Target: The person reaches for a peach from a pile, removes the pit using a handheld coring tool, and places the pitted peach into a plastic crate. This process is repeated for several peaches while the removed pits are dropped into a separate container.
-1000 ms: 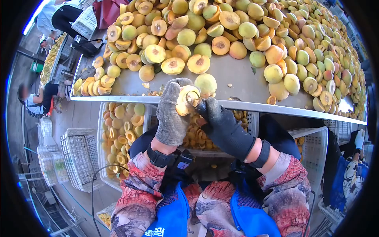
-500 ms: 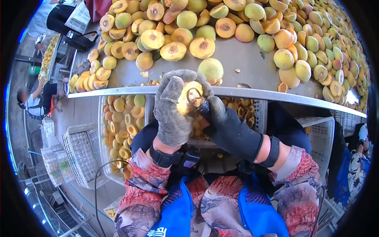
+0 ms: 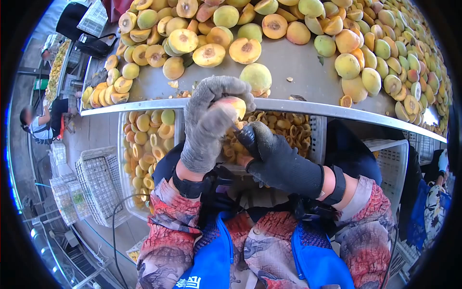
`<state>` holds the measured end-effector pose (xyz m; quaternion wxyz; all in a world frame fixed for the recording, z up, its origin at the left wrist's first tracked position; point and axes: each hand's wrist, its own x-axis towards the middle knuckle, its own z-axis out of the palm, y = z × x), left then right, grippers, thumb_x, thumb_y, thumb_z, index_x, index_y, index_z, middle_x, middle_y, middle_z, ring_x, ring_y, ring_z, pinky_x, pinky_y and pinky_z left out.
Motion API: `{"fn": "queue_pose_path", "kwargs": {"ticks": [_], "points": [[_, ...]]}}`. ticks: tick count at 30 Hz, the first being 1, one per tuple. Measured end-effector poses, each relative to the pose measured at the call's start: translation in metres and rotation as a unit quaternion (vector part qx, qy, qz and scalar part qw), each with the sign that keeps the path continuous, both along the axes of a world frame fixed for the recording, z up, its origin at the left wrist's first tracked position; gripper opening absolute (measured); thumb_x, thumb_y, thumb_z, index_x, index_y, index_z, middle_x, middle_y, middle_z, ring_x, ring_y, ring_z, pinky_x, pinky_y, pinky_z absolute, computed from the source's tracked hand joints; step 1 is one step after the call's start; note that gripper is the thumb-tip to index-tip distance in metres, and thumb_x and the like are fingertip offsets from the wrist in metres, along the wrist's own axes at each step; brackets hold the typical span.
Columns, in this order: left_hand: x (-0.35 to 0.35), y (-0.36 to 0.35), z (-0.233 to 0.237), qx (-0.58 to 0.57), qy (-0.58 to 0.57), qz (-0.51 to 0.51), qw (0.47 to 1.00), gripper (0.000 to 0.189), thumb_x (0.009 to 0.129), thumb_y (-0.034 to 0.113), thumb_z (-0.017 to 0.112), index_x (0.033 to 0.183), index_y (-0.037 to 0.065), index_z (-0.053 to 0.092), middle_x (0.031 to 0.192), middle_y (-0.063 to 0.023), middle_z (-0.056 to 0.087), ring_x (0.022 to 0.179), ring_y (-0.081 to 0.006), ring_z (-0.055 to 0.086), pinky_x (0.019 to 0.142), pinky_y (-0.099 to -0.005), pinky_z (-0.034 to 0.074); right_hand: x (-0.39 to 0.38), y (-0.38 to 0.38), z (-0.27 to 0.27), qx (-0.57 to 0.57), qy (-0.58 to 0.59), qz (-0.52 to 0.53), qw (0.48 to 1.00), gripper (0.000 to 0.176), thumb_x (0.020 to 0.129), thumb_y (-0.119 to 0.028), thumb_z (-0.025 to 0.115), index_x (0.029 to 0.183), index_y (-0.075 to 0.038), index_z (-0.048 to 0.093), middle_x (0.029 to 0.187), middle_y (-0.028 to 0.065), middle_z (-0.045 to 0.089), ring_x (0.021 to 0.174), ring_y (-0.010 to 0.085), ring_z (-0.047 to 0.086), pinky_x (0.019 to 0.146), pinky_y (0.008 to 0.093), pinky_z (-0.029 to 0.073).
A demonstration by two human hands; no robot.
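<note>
My left hand (image 3: 204, 127), in a grey knit glove, is closed around a yellow peach half (image 3: 234, 107) just in front of the table edge. My right hand (image 3: 284, 156), in a dark glove with bare fingertips, grips the black handle of a pitting knife (image 3: 248, 139). The knife's tip points up at the underside of the peach half; whether it touches is hard to see, and its blade is mostly hidden. A whole-looking peach (image 3: 256, 78) sits on the table right beyond my left hand.
Halved peaches (image 3: 365, 43) are heaped across the metal table (image 3: 298, 82). Below its edge stand a crate of peach halves (image 3: 149, 144) at left and another container of cut pieces (image 3: 284, 130) between my knees. Stacked white crates (image 3: 98, 183) and a seated person (image 3: 41, 123) are at left.
The knife's looped blade was in the peach half's cut face; now my right hand has drawn it lower. My left hand has turned the half and shifted slightly up.
</note>
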<state>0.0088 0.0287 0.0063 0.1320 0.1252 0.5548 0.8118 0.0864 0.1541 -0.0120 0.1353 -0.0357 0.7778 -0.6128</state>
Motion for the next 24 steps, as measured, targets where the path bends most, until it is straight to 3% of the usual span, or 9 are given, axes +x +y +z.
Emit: {"fn": "queue_pose_path", "kwargs": {"ticks": [3,4,6,11,13,16,19,22,24], "points": [[-0.006,-0.007,-0.006,-0.018,0.083,-0.046,0.995,0.031,0.082,0.029,0.061,0.092,0.0,0.054,0.082,-0.014,0.06,0.072,-0.0224,0.059,0.068,-0.0307,0.049,-0.001,0.0,0.013,-0.003,-0.091,0.011,0.996,0.049,0.071,-0.003,0.062,0.116,0.001,0.042,0.089,0.0218,0.057,0.084,0.0412,0.057,0.07,0.0415,0.046],[-0.006,-0.008,-0.005,-0.019,0.018,-0.062,0.998,0.026,0.081,0.025,0.062,0.089,0.001,0.056,0.08,-0.0105,0.06,0.071,-0.0185,0.058,0.068,-0.0287,0.048,0.003,-0.001,0.003,-0.003,-0.094,0.013,0.995,0.049,0.071,-0.003,0.062,0.116,0.001,0.042,0.089,0.0218,0.057,0.084,0.0412,0.057,0.07,0.0415,0.046],[-0.008,-0.011,-0.004,-0.02,-0.049,-0.075,0.996,0.022,0.08,0.022,0.063,0.086,0.002,0.057,0.078,-0.0071,0.06,0.069,-0.0147,0.057,0.067,-0.0267,0.047,0.009,-0.006,-0.019,0.086,0.07,0.009,0.994,0.049,0.072,-0.004,0.062,0.117,-0.001,0.041,0.089,0.0216,0.057,0.082,0.039,0.059,0.069,0.041,0.046],[-0.013,-0.015,-0.001,-0.076,-0.104,-0.151,0.98,0.02,0.08,0.022,0.063,0.081,0.002,0.058,0.074,-0.005,0.06,0.068,-0.0114,0.056,0.065,-0.0244,0.045,0.011,-0.005,-0.008,0.081,-0.015,0.034,0.996,0.051,0.074,-0.007,0.063,0.119,-0.001,0.04,0.091,0.0211,0.058,0.081,0.0365,0.061,0.07,0.0394,0.047],[-0.013,-0.014,-0.002,-0.077,-0.088,-0.145,0.983,0.019,0.08,0.021,0.063,0.079,0.003,0.059,0.074,-0.004,0.06,0.068,-0.0106,0.056,0.063,-0.0235,0.045,0.011,-0.006,-0.002,0.08,-0.076,0.037,0.993,0.052,0.074,-0.007,0.064,0.119,-0.001,0.039,0.091,0.0211,0.057,0.081,0.0364,0.061,0.07,0.0388,0.047],[-0.013,-0.016,0.0,-0.122,-0.076,-0.155,0.977,0.022,0.077,0.023,0.062,0.08,0.001,0.058,0.076,-0.0111,0.06,0.066,-0.0176,0.057,0.062,-0.0286,0.047,0.013,-0.007,-0.002,0.02,-0.123,0.038,0.991,0.054,0.075,-0.01,0.066,0.12,-0.001,0.039,0.093,0.0185,0.058,0.082,0.0325,0.062,0.072,0.0372,0.047],[-0.01,-0.013,-0.003,-0.144,-0.042,-0.132,0.98,0.022,0.075,0.023,0.063,0.08,0.002,0.059,0.075,-0.01,0.06,0.066,-0.0164,0.056,0.062,-0.0277,0.046,0.014,-0.008,-0.006,0.104,-0.019,0.032,0.994,0.056,0.075,-0.011,0.068,0.122,-0.002,0.037,0.096,0.0154,0.058,0.081,0.0259,0.061,0.073,0.036,0.047],[-0.007,-0.012,-0.004,-0.205,0.051,-0.07,0.975,0.022,0.074,0.022,0.063,0.08,0.001,0.059,0.075,-0.009,0.06,0.067,-0.0153,0.056,0.063,-0.0272,0.046,0.012,-0.009,-0.004,-0.023,-0.118,0.028,0.992,0.058,0.075,-0.011,0.068,0.123,-0.002,0.037,0.096,0.0162,0.058,0.083,0.0275,0.061,0.075,0.0362,0.047],[-0.008,-0.011,-0.003,-0.177,0.011,-0.076,0.981,0.023,0.074,0.023,0.064,0.079,0.001,0.06,0.074,-0.0083,0.06,0.068,-0.0144,0.056,0.063,-0.0268,0.046,0.016,-0.01,-0.008,0.031,0.004,0.0,0.999,0.058,0.075,-0.011,0.069,0.123,-0.002,0.037,0.092,0.0172,0.059,0.084,0.0302,0.061,0.075,0.0363,0.047]]}}
